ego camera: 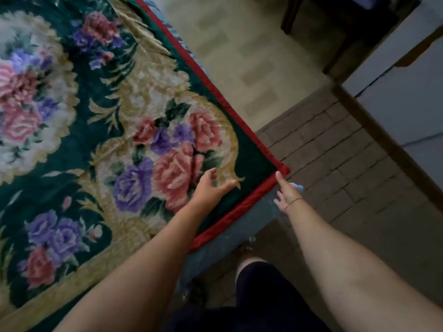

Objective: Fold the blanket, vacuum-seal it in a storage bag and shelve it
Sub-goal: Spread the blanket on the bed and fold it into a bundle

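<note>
Two bare hands are stretched out from 6 o'clock toward one corner of the blanket point(107, 116). The blanket lies spread flat, not yet folded, and fills the view from 7 o'clock up to 12 o'clock. It is dark green with gold leaves and with pink and purple roses, and a red border point(230, 219) runs along its edges. Its near corner point(282, 167) is at 3 o'clock from the middle of the view. It lies on a dark grey surface point(239, 231), of which a bare strip shows just beside the border at 5 o'clock. The left hand point(212, 185) is over the green field just inside this corner; its grip is wide, fingers loose and spread, holding nothing, and I cannot tell if it touches the cloth. The right hand point(286, 194) is at 3 o'clock from the left one, and its grip is wide too. Its index finger is straight with the tip at the red border, the other fingers are relaxed, and it holds nothing. A thin band point(293, 202) goes around the right wrist. A small pale blue thing point(298, 187), too blurred to name, shows just behind this hand. Grey brick floor point(335, 164) lies at 3 to 4 o'clock, pale floor point(239, 56) at 12 o'clock, and dark wooden furniture point(335, 32) at 1 o'clock.
</note>
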